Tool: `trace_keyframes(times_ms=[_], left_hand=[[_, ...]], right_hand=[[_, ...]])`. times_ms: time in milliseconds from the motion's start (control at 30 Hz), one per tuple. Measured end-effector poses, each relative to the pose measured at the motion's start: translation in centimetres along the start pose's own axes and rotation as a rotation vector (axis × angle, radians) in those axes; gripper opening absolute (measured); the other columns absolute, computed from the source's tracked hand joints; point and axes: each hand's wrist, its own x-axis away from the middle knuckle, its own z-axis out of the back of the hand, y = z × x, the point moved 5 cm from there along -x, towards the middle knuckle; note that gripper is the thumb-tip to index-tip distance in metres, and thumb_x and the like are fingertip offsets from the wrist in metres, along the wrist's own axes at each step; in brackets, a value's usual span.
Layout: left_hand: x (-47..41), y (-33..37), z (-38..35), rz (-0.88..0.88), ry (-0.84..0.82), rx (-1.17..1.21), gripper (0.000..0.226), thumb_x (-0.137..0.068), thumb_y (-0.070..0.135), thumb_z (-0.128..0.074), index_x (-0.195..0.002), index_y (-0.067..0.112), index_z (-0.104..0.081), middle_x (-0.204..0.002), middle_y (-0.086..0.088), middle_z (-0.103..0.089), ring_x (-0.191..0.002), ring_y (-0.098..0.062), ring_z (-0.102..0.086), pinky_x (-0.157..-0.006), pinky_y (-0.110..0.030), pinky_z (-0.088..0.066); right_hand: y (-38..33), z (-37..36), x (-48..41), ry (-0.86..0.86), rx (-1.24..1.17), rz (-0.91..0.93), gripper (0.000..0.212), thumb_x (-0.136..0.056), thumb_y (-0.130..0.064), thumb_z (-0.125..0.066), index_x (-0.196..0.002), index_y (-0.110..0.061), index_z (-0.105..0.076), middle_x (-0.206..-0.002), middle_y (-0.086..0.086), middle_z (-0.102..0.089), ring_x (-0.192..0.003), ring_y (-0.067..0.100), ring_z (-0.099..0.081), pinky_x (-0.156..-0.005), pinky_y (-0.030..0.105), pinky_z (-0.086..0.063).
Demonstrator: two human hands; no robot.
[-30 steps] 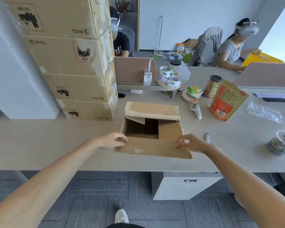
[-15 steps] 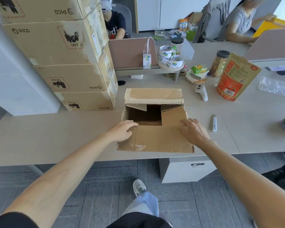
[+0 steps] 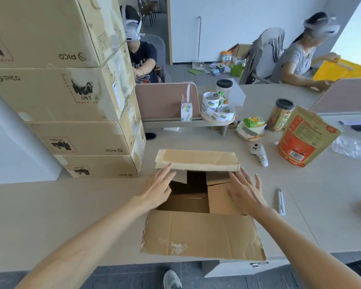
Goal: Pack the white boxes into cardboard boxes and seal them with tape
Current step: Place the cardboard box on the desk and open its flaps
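Note:
An open brown cardboard box (image 3: 202,234) stands on the desk in front of me, its near flap folded out over the desk edge and its far flap (image 3: 198,159) lying outward. My left hand (image 3: 157,189) reaches over the box's left side with straight fingers, its fingertips at the far flap's left end. With fingers spread, my right hand (image 3: 245,191) hovers over the right inner flap, fingertips near the far flap's right end. Neither hand holds anything. The box's inside looks dark and empty. Rolls of printed tape (image 3: 215,108) sit on a small stand behind the box. No white boxes are in view.
A stack of large PICO cartons (image 3: 67,97) rises at the left. A white controller (image 3: 258,154), a red snack bag (image 3: 306,136), a jar (image 3: 280,113) and a pen-like tool (image 3: 281,202) lie to the right. Two people wearing headsets sit beyond the divider.
Both hands have left the near flap and moved forward across the open box to the far flap. The near flap now lies flat outward. My view has come closer.

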Motion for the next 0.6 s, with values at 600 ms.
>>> trace_keyframes(times_ms=[600], left_hand=[[-10.7,-5.1,1.3,0.035,-0.026,-0.25,0.064,-0.098,0.019,-0.045,-0.154,0.014,-0.014,-0.163,-0.003,0.006,-0.15,-0.022,0.002,-0.119,-0.044,-0.016]], right_hand=[[-0.3,0.2,-10.5,-0.023,-0.149,-0.127,0.051,-0.093,-0.016,-0.054,-0.143,-0.014,-0.044,-0.156,0.002,-0.028,-0.136,0.03,-0.038,-0.105,0.045,-0.04]])
